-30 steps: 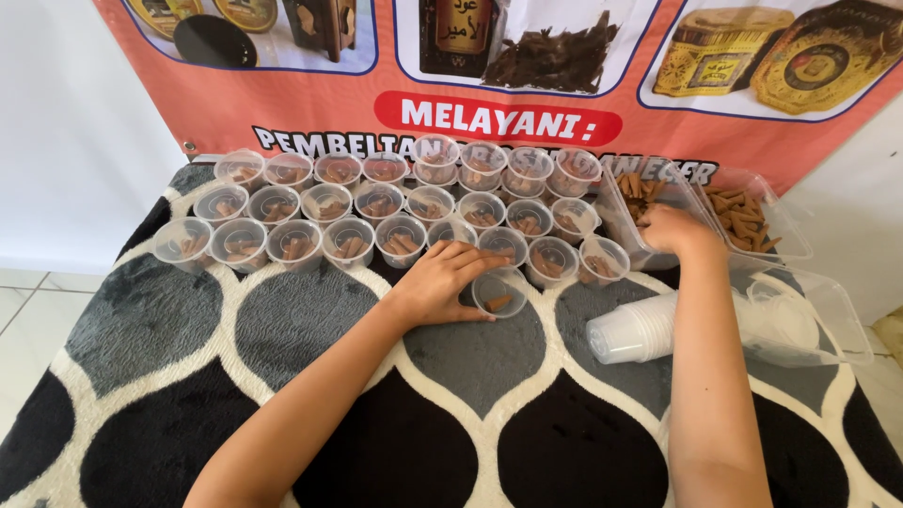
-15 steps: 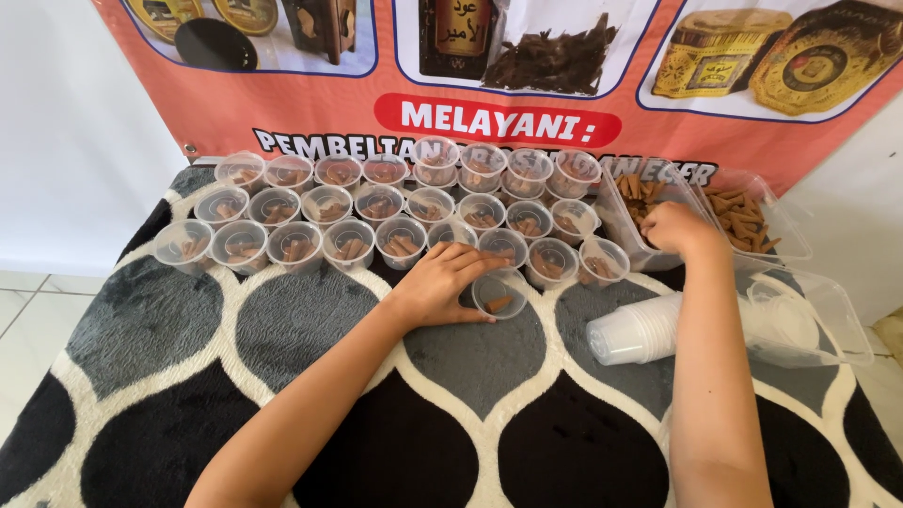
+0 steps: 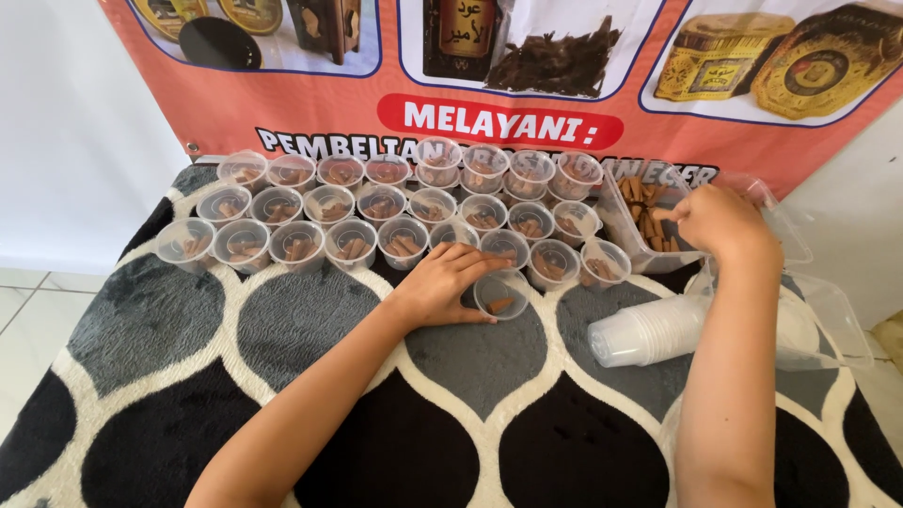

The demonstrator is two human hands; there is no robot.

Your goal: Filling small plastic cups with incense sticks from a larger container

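Looking down from the head camera, I see three rows of small clear plastic cups (image 3: 376,212) on a black, grey and cream patterned rug (image 3: 282,329), each cup with a few brown wood pieces in it. One cup (image 3: 500,294) stands apart, just in front of the nearest row, upright with its mouth up and a single brown piece (image 3: 501,305) on its bottom; that piece lies roughly level, its long axis running left to right across the cup. My left hand (image 3: 442,285) rests on the rug against this cup, fingers curled around its left side and rim, a loose grip that steadies it rather than clenches. To the right of the rows sits a clear rectangular tub (image 3: 649,221) of the same brown sticks (image 3: 649,212). My right hand (image 3: 720,221) hovers over the tub, fingers drawn together; I cannot tell whether it holds a stick. In front of the tub, a stack of empty translucent cups (image 3: 649,329) lies on its side, mouths pointing left toward the lone cup.
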